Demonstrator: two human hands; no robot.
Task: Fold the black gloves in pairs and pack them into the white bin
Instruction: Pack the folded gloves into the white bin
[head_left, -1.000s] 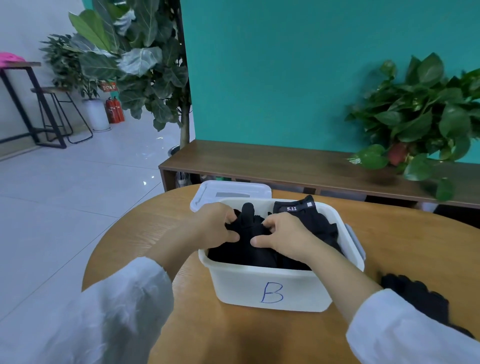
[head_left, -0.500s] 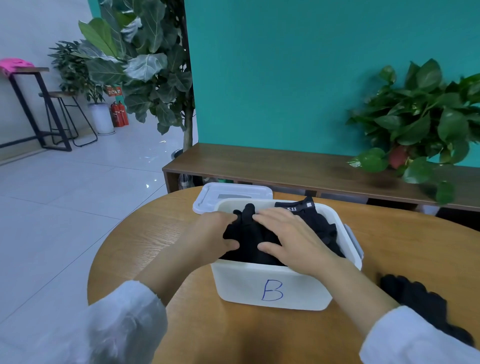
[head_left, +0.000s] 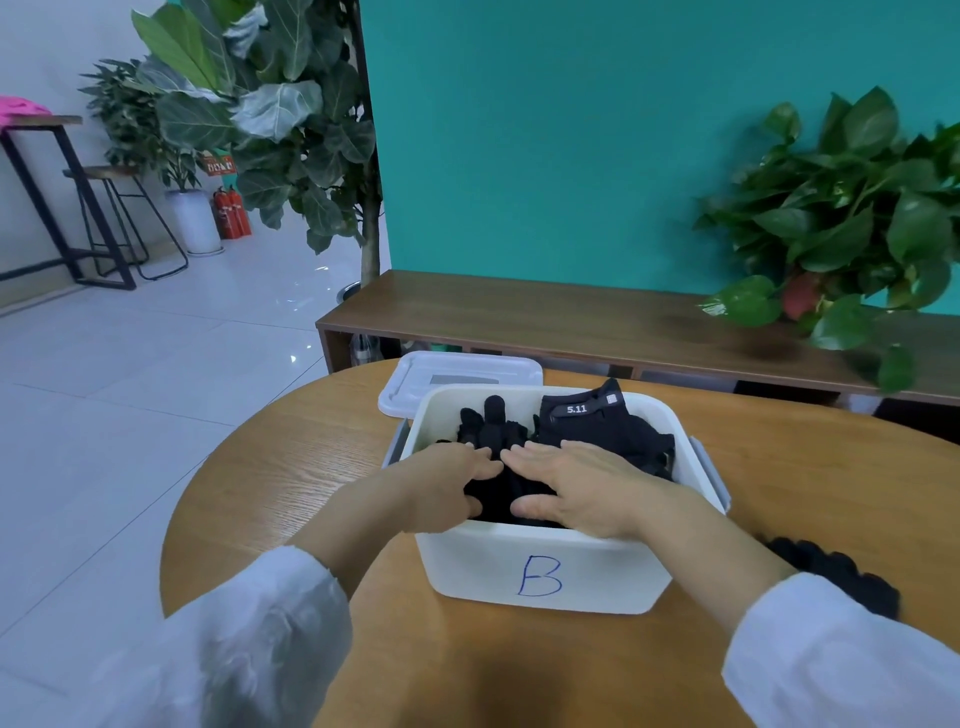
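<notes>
Bin (head_left: 545, 571): white, open-topped, blue "B" on the near wall, standing on the round wooden surface (head_left: 291, 467). Gloves (head_left: 613, 436): black, packed inside the bin; one at the far right shows a "5.11" tag, and glove fingers stick up at the far left. Left hand (head_left: 447, 483): over the bin's near-left rim, fingers extended and resting on the gloves, thumb beneath at the rim. Right hand (head_left: 576, 478): flat, fingers straight and together, pressing down on the gloves, fingertips just beside the left hand's. Loose gloves (head_left: 836, 571): black, lying on the surface right of the bin, partly behind the right sleeve. Lid (head_left: 457, 376): white, flat on the surface touching the bin's far-left side.
</notes>
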